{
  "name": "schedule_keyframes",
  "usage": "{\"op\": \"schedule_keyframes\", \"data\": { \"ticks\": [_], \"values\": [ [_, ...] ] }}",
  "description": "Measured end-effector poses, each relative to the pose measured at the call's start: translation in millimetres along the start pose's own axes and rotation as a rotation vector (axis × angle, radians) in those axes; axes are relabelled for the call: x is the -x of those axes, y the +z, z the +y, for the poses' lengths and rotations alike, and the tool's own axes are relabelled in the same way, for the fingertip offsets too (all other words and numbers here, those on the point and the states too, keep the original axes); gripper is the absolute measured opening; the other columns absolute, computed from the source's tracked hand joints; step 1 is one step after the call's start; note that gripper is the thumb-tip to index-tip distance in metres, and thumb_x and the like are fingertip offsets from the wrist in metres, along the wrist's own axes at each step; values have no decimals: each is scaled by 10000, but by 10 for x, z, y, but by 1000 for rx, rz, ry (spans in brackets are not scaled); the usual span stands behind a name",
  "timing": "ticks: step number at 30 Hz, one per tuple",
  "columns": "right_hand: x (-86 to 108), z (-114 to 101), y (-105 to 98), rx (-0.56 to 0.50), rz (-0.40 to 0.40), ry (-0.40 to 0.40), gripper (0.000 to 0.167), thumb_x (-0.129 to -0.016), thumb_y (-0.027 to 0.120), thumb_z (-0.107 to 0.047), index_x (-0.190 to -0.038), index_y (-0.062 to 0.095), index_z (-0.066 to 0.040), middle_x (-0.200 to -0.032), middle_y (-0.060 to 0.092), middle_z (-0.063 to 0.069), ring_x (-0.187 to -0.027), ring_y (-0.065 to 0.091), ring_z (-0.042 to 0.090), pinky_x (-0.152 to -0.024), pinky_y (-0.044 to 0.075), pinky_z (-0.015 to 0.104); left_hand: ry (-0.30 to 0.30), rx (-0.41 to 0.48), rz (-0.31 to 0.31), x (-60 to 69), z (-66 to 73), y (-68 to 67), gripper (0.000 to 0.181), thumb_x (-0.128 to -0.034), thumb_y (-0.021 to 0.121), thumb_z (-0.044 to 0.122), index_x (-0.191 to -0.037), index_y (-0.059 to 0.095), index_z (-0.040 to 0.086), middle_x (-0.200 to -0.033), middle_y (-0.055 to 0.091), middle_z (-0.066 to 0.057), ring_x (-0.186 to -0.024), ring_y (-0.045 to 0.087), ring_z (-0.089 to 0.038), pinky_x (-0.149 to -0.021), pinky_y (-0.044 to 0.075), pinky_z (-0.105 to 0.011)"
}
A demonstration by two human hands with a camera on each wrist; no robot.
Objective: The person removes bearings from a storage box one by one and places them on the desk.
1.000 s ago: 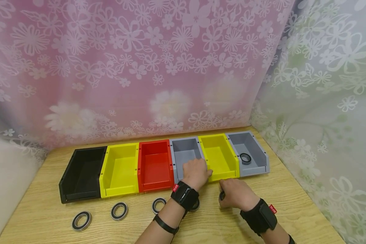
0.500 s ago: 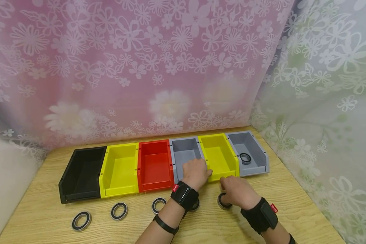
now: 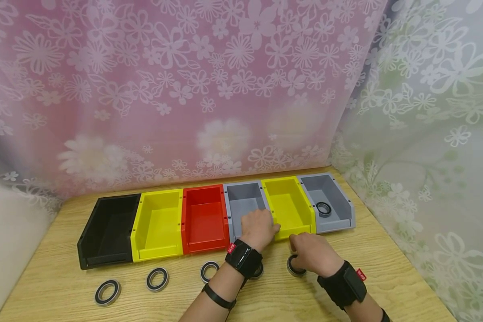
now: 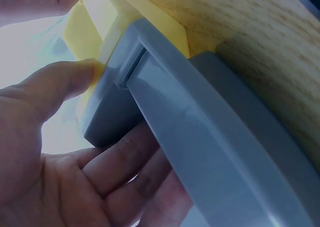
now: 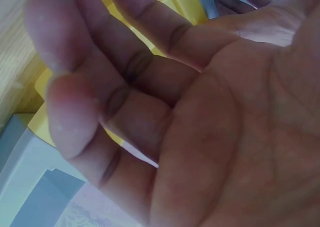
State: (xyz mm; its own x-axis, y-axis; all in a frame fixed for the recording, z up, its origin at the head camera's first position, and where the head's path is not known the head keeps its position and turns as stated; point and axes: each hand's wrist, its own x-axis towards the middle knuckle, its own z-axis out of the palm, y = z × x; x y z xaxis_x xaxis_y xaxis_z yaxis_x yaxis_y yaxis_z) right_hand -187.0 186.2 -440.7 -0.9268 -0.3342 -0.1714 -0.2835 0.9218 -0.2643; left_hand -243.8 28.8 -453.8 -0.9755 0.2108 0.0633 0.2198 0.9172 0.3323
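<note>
My left hand (image 3: pixel 257 230) grips the adjoining front edges of the middle grey bin (image 4: pixel 180 117) and a yellow bin (image 3: pixel 291 210). In the left wrist view, its thumb presses the yellow side and its fingers curl inside the grey bin. My right hand (image 3: pixel 315 255) hovers at a black-and-silver ball bearing (image 3: pixel 291 271), which lies flat on the table before the yellow bin and is partly covered. The right wrist view shows loosely bent fingers (image 5: pixel 135 107) with nothing between them. Another bearing (image 3: pixel 324 215) sits in the far-right grey bin (image 3: pixel 342 223).
Leftward in the row stand a red bin (image 3: pixel 205 219), another yellow bin (image 3: pixel 161 223) and a black bin (image 3: pixel 108 232). Several more bearings lie along the wooden table (image 3: pixel 177 304), one mostly hidden behind my left wrist. A floral curtain (image 3: pixel 209 112) hangs behind.
The bearing beneath my right hand stood tilted in its fingers a second ago and now lies flat on the table. My right fingers have loosened. My left hand has not moved.
</note>
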Motion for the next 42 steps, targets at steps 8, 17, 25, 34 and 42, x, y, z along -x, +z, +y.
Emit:
{"op": "schedule_keyframes", "data": {
  "ticks": [8, 17, 25, 34, 42],
  "values": [
    [-5, -19, -29, 8, 15, -6, 217, -737, 790, -25, -806, 597, -95, -664, 501, -15, -590, 468, 158, -565, 381, 323, 1, -16, 3, 8, 3, -5, 616, -916, 770, 462, -541, 390, 156, -537, 267, 37, -444, 366, -141, -436, 264, -287],
    [-72, -70, -105, 9, 67, -24, 68, -793, 708, -43, -792, 652, -80, -689, 552, -4, -568, 473, 154, -529, 388, 318, -2, -10, -3, 13, 10, -32, 622, -911, 774, 467, -531, 391, 158, -529, 271, 41, -446, 378, -146, -435, 276, -290],
    [-196, -91, -305, 40, 79, -48, 174, -898, 746, -151, -1010, 748, -18, -947, 726, 107, -693, 593, 171, -616, 518, 350, 5, -20, 13, 36, 13, -60, 603, -910, 777, 451, -530, 414, 155, -534, 310, 38, -464, 407, -146, -443, 290, -292],
    [-259, -189, -576, 67, 155, -90, 340, -963, 725, -223, -1215, 720, 6, -1132, 732, 179, -896, 705, 314, -703, 570, 423, 9, -29, 20, 33, 7, -26, 573, -898, 790, 465, -533, 466, 164, -539, 328, 50, -472, 418, -137, -440, 311, -301],
    [-291, -247, -737, 37, 160, -72, 371, -986, 702, -236, -1285, 695, -15, -1236, 706, 191, -1021, 699, 373, -630, 540, 358, 0, -46, 29, 23, 9, -10, 561, -883, 798, 485, -540, 493, 162, -536, 313, 47, -464, 391, -137, -445, 283, -294]
  ]
}}
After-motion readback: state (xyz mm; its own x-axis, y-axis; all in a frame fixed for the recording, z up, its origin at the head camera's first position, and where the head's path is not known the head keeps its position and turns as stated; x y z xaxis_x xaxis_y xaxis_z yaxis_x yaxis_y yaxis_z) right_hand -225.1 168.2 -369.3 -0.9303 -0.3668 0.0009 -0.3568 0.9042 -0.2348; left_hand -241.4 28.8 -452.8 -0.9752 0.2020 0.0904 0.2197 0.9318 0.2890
